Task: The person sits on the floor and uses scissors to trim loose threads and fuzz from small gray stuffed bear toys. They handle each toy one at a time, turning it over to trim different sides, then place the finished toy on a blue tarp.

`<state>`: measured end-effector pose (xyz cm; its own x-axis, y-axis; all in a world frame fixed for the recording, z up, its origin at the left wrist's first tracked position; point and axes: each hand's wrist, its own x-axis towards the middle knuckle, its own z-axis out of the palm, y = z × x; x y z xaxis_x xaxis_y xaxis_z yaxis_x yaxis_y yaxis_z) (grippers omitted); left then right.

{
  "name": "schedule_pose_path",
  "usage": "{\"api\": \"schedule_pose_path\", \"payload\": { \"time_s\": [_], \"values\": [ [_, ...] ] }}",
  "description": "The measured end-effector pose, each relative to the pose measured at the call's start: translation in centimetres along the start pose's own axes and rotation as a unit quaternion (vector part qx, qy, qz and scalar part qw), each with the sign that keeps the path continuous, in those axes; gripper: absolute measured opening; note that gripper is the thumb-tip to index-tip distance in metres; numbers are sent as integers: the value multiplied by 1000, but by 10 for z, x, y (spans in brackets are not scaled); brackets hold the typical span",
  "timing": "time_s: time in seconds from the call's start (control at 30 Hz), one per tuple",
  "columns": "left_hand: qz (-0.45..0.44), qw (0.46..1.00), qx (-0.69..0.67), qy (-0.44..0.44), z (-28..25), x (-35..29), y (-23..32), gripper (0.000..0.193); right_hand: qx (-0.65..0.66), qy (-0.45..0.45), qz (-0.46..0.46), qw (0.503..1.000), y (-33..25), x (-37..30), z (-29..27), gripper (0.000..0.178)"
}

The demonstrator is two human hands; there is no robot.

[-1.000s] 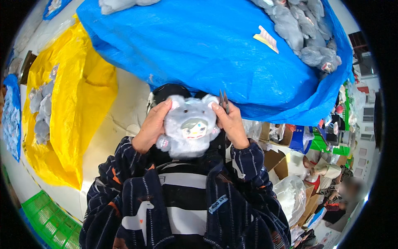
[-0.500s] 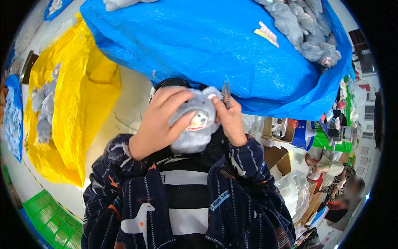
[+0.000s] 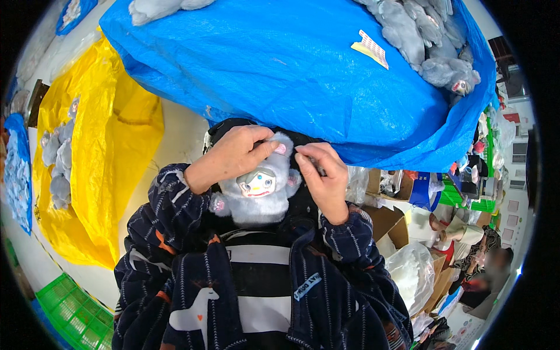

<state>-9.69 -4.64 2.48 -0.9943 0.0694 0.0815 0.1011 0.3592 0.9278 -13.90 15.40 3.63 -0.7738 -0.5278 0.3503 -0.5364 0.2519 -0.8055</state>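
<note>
A grey plush toy with a painted doll face and pink-lined ears lies face up on my lap. My left hand is closed on the toy's head beside its upright ear, thumb and forefinger pinched at the fur. My right hand is half closed just right of that ear, apart from it, thumb and forefinger near each other. A small pair of metal thread snips is tucked in its curled fingers, mostly hidden.
Ahead spreads a large blue sheet with several grey plush toys and a paper scrap. To the left stands a yellow bag with more toys; below it, a green crate. Cardboard boxes and another person are at right.
My left hand has moved up from the toy's face to its head, uncovering the face. My right hand has come off the ear, and the snips' blades no longer point up.
</note>
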Motion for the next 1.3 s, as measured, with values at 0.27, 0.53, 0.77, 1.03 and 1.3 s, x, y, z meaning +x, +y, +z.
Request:
{"api": "schedule_pose_path", "payload": {
  "time_s": [0.27,0.53,0.77,1.03,1.3],
  "values": [
    [-62,990,-122,-39,-3,0,-4,23,-166,-46,-131,976,-1,7,16,30],
    [-72,986,-145,-27,0,-4,-16,27,10,-123,-7,992,-3,4,19,18],
    [-99,983,-150,-32,-2,-3,-10,28,16,-40,-3,999,3,3,4,15],
    [-91,983,-161,-21,4,-1,-17,27,-177,-58,-119,975,-5,9,20,24],
    [-117,983,-144,-4,2,-1,-17,27,28,-86,27,996,17,-16,14,15]
  ]
}}
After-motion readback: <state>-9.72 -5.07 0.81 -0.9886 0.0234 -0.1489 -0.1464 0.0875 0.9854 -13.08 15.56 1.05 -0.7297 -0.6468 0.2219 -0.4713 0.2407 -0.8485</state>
